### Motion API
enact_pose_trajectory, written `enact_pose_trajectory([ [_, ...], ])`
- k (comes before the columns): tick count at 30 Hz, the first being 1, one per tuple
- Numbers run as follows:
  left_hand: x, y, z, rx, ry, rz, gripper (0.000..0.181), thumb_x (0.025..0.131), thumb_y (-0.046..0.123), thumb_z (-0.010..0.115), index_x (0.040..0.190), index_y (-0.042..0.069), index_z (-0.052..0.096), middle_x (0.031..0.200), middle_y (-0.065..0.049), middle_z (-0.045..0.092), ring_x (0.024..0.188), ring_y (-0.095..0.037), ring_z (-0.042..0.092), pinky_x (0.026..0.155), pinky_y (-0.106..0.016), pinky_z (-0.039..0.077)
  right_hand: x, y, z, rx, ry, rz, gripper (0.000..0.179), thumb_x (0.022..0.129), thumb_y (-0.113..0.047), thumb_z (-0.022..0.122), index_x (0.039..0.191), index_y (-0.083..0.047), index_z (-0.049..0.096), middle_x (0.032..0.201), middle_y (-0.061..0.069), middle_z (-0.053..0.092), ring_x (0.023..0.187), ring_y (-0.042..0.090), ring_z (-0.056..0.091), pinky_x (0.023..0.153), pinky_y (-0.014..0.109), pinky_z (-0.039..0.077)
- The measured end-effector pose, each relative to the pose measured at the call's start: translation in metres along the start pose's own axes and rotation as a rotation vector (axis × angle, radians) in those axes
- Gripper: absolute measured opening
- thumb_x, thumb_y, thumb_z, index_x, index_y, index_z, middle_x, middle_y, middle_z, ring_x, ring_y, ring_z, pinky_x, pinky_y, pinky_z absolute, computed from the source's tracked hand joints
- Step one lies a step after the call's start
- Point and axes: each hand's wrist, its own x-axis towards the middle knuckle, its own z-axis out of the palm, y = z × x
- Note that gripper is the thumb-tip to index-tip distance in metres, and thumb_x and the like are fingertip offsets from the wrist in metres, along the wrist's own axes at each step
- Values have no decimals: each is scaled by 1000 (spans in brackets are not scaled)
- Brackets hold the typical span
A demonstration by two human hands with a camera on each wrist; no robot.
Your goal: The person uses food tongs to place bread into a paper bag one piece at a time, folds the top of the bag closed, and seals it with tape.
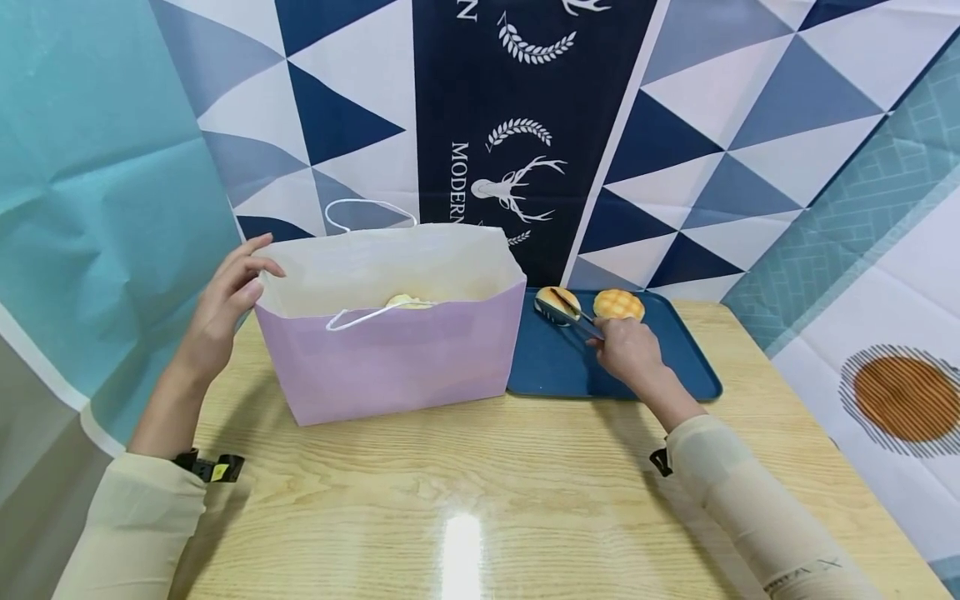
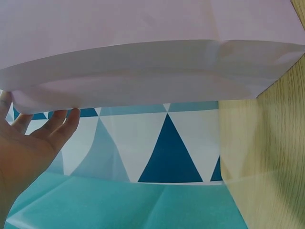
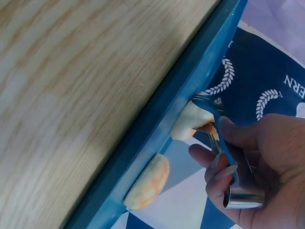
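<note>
A person's left hand (image 1: 225,300) grips the lilac bag (image 1: 397,362) by the end of its rim, at about ten o'clock on it. The bag stands upright on the table (image 1: 360,500), mouth open, one white handle (image 1: 372,202) rising at twelve and another (image 1: 367,317) sagging over the front rim at six. Inside, a pale yellow item (image 1: 407,300) shows only its top; the front wall hides the remainder. At three o'clock from the bag, just beside it, lies a blue tray (image 1: 555,367). The right hand (image 1: 632,348) grasps metal tongs (image 1: 581,323), which point to ten o'clock. Their ends reach a round bun (image 1: 567,293) at the tray's eleven, one arm crossing over its top and the other near its lower left; whether they squeeze it, I cannot tell. A second bun (image 1: 618,305), scored with a grid, rests near the tray's twelve, apart from the tongs. Patterned cloth (image 1: 352,100) hangs behind at twelve.
</note>
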Motion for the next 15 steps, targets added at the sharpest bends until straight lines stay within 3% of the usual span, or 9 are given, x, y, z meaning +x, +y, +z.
enact_pose_trajectory([
  [3,0,-1,-1,-8,-6,-3,34,104,19,40,118,-2,63,169,-9,33,156,-23,24,123,-50,14,0,1,1,4,-1,-3,14,100,-19,73,103,-5,74,76,15,67,63,37,63,56,55,51],
  [9,1,-1,0,-9,-5,0,34,105,18,40,118,-3,63,168,-6,35,156,-23,25,121,-42,17,0,3,1,2,-5,-5,15,99,-20,74,93,-8,70,70,14,62,62,38,62,55,55,51],
  [15,1,0,-1,-6,1,1,34,104,18,40,118,-3,63,168,-7,35,156,-23,25,120,-42,18,2,4,2,10,-1,-11,16,99,-21,74,91,-8,69,69,13,61,62,38,62,55,55,51],
])
